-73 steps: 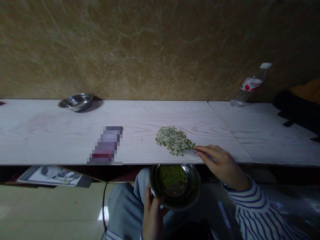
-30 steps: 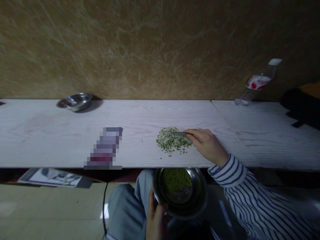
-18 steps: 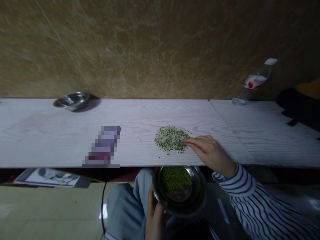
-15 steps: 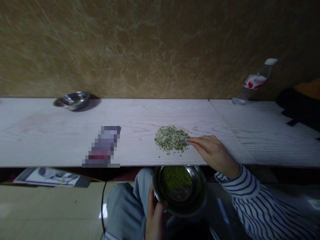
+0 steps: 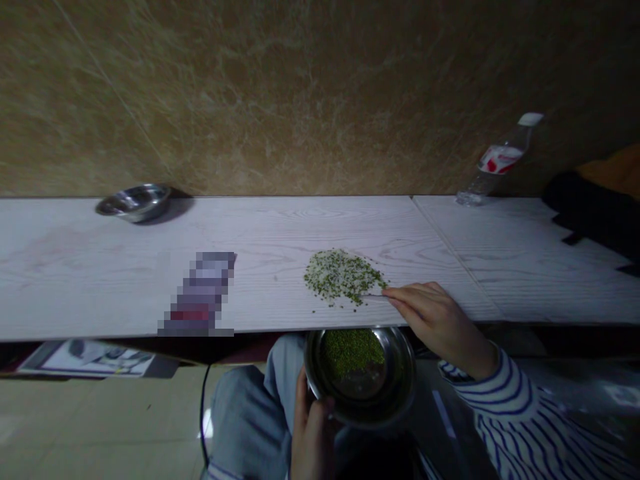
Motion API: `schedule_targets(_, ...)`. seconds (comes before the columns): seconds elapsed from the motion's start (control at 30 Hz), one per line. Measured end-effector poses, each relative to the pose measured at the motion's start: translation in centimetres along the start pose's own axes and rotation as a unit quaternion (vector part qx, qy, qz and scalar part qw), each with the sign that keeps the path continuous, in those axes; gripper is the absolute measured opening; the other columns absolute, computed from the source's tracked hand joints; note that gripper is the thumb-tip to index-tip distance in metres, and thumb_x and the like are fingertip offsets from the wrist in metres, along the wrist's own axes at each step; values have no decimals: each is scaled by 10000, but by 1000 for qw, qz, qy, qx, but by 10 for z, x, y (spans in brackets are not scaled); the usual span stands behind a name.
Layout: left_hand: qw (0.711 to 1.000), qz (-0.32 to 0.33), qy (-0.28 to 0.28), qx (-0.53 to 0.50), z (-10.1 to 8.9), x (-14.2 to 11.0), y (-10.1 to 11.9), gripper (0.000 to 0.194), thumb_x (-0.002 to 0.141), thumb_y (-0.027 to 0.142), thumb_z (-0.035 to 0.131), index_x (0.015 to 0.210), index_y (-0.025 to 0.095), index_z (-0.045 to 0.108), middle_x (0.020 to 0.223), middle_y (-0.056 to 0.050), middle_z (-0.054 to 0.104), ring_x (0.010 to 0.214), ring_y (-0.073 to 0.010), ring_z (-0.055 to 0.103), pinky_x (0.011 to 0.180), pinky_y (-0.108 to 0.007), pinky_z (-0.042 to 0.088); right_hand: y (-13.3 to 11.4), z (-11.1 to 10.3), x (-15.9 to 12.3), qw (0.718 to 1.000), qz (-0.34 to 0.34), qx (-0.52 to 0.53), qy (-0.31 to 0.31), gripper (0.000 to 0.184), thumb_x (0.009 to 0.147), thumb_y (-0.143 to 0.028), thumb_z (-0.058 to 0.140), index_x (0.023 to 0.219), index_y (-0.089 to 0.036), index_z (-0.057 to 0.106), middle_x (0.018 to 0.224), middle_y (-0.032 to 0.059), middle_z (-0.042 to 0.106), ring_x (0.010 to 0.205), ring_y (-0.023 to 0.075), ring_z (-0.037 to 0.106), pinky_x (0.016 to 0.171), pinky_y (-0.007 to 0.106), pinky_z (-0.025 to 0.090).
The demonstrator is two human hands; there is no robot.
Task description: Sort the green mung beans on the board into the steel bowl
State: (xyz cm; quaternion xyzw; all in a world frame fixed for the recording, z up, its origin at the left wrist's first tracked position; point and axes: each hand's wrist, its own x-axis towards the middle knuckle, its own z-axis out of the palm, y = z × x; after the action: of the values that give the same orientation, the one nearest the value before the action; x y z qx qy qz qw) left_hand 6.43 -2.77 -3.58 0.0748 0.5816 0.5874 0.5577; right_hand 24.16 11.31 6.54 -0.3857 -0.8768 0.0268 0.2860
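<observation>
A pile of white rice grains mixed with green mung beans [image 5: 340,275] lies on the pale wooden tabletop [image 5: 260,233]. My right hand [image 5: 440,323] pinches a thin metal utensil [image 5: 374,295], whose tip reaches the pile's near right edge; its exact kind is too small to make out. Below the table's front edge, over my lap, my left hand [image 5: 313,427] grips the left side of a steel bowl [image 5: 407,390]. Loose mung beans [image 5: 353,350] cover the far part of the bowl's bottom.
Back left stands another steel bowl [image 5: 135,203]. A blurred-out flat object [image 5: 200,293] lies left of the pile. A plastic bottle [image 5: 500,160] leans by the wall at the right, near dark fabric [image 5: 590,207]. An open shelf [image 5: 100,357] sits under the table.
My right hand has moved slightly toward me and to the right, drawing some beans to the pile's near right edge. The camera view has shifted a little. My left hand still holds the bowl.
</observation>
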Motion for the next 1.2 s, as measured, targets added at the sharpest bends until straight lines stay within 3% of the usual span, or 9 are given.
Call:
schedule_targets(0.13, 997, -32, -5, -67, 4, -2, 6, 761, 658, 301, 573, 1398, 281, 395, 1258, -59, 592, 1111, -367, 560, 806, -428, 525, 2, -2, -2, 1000, 20, -13, 18, 213, 952, -213, 466, 1078, -208, 637, 981, 49, 737, 892, 186, 671, 798, 366, 461)
schedule_targets(0.5, 995, -29, -35, -91, 0, -1, 8, 764, 665, 289, 615, 1398, 297, 401, 1293, -68, 557, 1189, -368, 498, 815, -426, 529, 1, -6, -11, 999, 18, -32, 21, 204, 945, -201, 475, 1065, -200, 640, 961, 51, 737, 877, 190, 671, 783, 357, 451)
schedule_targets(0.83, 996, -12, -28, -83, 1, -4, 7, 784, 645, 348, 639, 1397, 305, 419, 1266, -58, 569, 1135, -366, 534, 785, -439, 533, -4, -10, -17, 999, -1, -41, 8, 191, 945, -178, 478, 1047, -173, 639, 948, 47, 735, 856, 172, 665, 764, 334, 442)
schedule_targets(1.07, 995, -23, -36, -90, -1, -4, 8, 751, 655, 338, 645, 1376, 311, 433, 1294, -50, 553, 1240, -394, 444, 809, -440, 523, -5, -10, -15, 999, 0, -37, 9, 191, 950, -179, 472, 1052, -179, 633, 948, 46, 735, 851, 177, 665, 762, 340, 440)
schedule_targets(1.2, 995, -14, -32, -98, 1, -5, 8, 737, 648, 316, 634, 1362, 301, 451, 1258, -57, 571, 1185, -390, 493, 791, -446, 528, -7, -9, -14, 1000, -6, -29, 10, 189, 954, -177, 468, 1065, -178, 621, 947, 46, 733, 850, 173, 660, 761, 339, 435)
